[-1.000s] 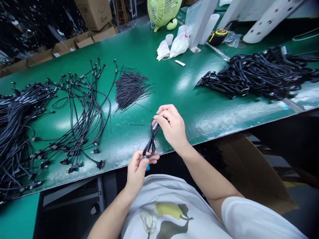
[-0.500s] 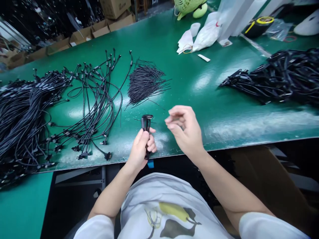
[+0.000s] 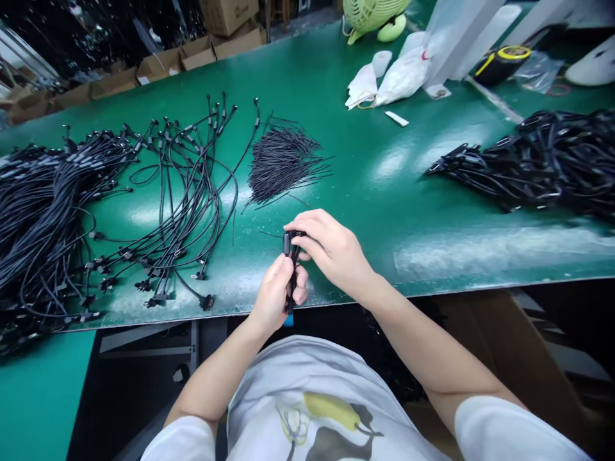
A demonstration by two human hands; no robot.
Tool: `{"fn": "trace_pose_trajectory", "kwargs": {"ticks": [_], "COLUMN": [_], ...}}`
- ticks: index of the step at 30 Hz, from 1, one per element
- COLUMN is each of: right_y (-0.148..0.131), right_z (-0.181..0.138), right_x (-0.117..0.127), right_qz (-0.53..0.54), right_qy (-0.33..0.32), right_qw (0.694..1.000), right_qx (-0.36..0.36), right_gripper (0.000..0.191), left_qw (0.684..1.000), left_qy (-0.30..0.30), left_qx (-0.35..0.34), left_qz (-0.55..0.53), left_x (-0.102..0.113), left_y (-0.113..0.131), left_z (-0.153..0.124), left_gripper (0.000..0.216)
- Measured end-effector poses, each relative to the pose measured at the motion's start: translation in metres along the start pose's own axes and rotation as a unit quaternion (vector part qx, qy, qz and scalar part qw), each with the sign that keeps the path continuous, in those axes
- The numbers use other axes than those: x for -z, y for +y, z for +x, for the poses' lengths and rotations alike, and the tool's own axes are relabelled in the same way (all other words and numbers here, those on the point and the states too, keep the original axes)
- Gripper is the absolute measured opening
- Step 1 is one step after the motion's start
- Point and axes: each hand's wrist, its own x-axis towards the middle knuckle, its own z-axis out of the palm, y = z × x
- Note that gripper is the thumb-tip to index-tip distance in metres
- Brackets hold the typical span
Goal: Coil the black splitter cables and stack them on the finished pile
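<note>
My left hand is closed around a folded black cable, held upright near the table's front edge. The fingers of my right hand pinch at the cable's top end, covering part of it; any twist tie there is too small to make out. Beyond my hands lies a pile of thin black ties. To its left, loose black cables with connectors at both ends are spread over the green table.
A thick heap of straight cables covers the far left. Bundled cables lie at the right. Toward the back are white plastic bags, a tape measure and a green fan. Cardboard boxes line the far edge.
My right hand has moved left and in, from apart in the air to the top of the folded cable. My left hand keeps its grip.
</note>
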Motion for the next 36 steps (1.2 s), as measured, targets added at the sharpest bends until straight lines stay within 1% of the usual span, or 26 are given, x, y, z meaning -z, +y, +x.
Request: {"fn": "trace_pose_trajectory", "kwargs": {"ticks": [4,7,10,14,17,18,19,21,22,23,24,26,28,29,30,31,32,33,34,36], "right_y": [-0.003,-0.002,-0.002,-0.006,-0.007,-0.007,-0.007,-0.009,-0.010,-0.010,-0.009,-0.003,0.010,0.018,0.026,0.034,0.040,0.046,0.050,0.061], "right_z": [-0.007,-0.009,-0.011,-0.013,-0.014,-0.016,-0.018,-0.025,-0.029,-0.034,-0.038,-0.044,-0.046,-0.045,-0.044,-0.043,-0.042,-0.041,-0.039,-0.032], "right_x": [-0.007,-0.010,-0.009,-0.007,-0.007,-0.008,-0.009,-0.013,-0.017,-0.020,-0.023,-0.022,-0.006,0.009,0.030,0.055,0.083,0.112,0.141,0.190], "right_qz": [-0.024,-0.046,-0.033,-0.010,0.007,0.019,0.032,0.054,0.061,0.061,0.049,-0.003,-0.092,-0.158,-0.229,-0.305,-0.395,-0.429,-0.446,-0.475], "right_qy": [0.010,0.017,0.012,0.017,0.011,0.011,0.010,0.003,-0.011,-0.029,-0.049,-0.085,-0.087,-0.072,-0.047,-0.011,0.037,0.073,0.105,0.156], "right_qw": [0.999,0.999,0.999,1.000,1.000,0.999,0.997,0.993,0.991,0.991,0.991,0.989,0.984,0.977,0.964,0.942,0.904,0.881,0.866,0.835], "right_qx": [0.032,0.022,0.010,0.013,-0.027,-0.048,-0.072,-0.108,-0.116,-0.117,-0.117,-0.119,-0.124,-0.127,-0.131,-0.138,-0.161,-0.184,-0.200,-0.228], "right_gripper": [0.022,0.018,0.019,0.020,0.023,0.026,0.033,0.059,0.073,0.080,0.078,0.059,0.039,0.033,0.030,0.029,0.027,0.029,0.033,0.038], "left_qw": [0.999,0.992,0.985,0.984,0.987,0.989,0.991,0.988,0.986,0.984,0.984,0.982,0.966,0.954,0.938,0.919,0.897,0.872,0.842,0.778], "left_qy": [0.033,0.060,0.084,0.063,0.055,0.062,0.075,0.100,0.106,0.106,0.096,0.069,0.035,0.014,-0.008,-0.028,-0.043,-0.047,-0.039,0.003], "left_qx": [-0.020,-0.041,-0.046,-0.038,-0.022,-0.024,-0.037,-0.094,-0.120,-0.134,-0.131,-0.101,-0.075,-0.070,-0.067,-0.068,-0.073,-0.088,-0.113,-0.176], "left_qz": [0.032,0.098,0.142,0.162,0.149,0.132,0.109,0.065,0.054,0.056,0.072,0.147,0.245,0.293,0.340,0.387,0.433,0.480,0.526,0.604], "left_x": [0.005,0.010,0.012,0.014,0.014,0.013,0.013,0.010,0.009,0.007,0.006,0.005,0.008,0.013,0.019,0.026,0.035,0.044,0.054,0.072], "left_y": [-0.004,-0.005,-0.004,-0.001,0.001,0.002,0.004,0.007,0.008,0.008,0.008,0.005,0.000,-0.002,-0.002,-0.002,0.000,0.003,0.007,0.021], "left_z": [0.003,0.004,0.004,0.007,0.010,0.012,0.013,0.017,0.018,0.020,0.020,0.020,0.018,0.016,0.014,0.012,0.009,0.006,0.001,-0.009], "left_gripper": [0.037,0.037,0.037,0.039,0.038,0.037,0.036,0.031,0.030,0.033,0.039,0.048,0.054,0.056,0.055,0.051,0.046,0.040,0.035,0.031]}}
